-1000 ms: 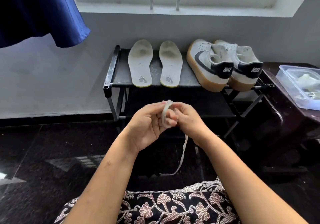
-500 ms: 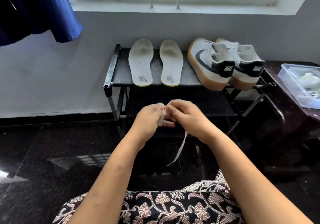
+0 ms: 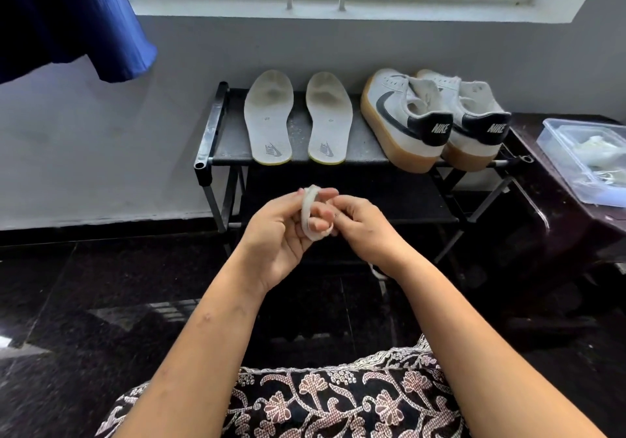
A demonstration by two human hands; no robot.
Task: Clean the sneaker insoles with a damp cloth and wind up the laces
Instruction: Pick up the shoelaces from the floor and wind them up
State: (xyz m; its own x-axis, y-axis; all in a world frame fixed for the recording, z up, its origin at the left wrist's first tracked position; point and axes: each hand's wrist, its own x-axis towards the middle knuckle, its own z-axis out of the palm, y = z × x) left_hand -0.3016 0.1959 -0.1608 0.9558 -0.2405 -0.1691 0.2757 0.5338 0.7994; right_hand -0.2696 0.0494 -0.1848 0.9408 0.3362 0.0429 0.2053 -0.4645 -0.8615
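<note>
Nearest the camera lies a patterned garment, black with pale pink flowers, across the person's lap. Both bare forearms reach forward over it, above a glossy black floor.

In front of the shoe rack, below its top shelf, the two hands meet. The left hand is turned palm up with its fingers held together, and the white lace is wound as a flat loop around them. The left thumb lies against the coil on its left side. The right hand is curled closed just right of the loop, fingertips touching it; whether it pinches the lace's free end cannot be told, since the fingers cover that spot. A short pale bit of lace shows below the right wrist, against the dark floor.

On the rack's top shelf, two grey insoles lie side by side, heels toward the person, on the left half. Right of them stand two white sneakers with gum soles and black heel tabs, touching each other, heels toward the person.

Right of the rack, on a dark table, sits a clear plastic tub holding something pale. Behind the rack is a grey wall, with a window ledge and bars above. A blue cloth hangs up to the left of the rack.
</note>
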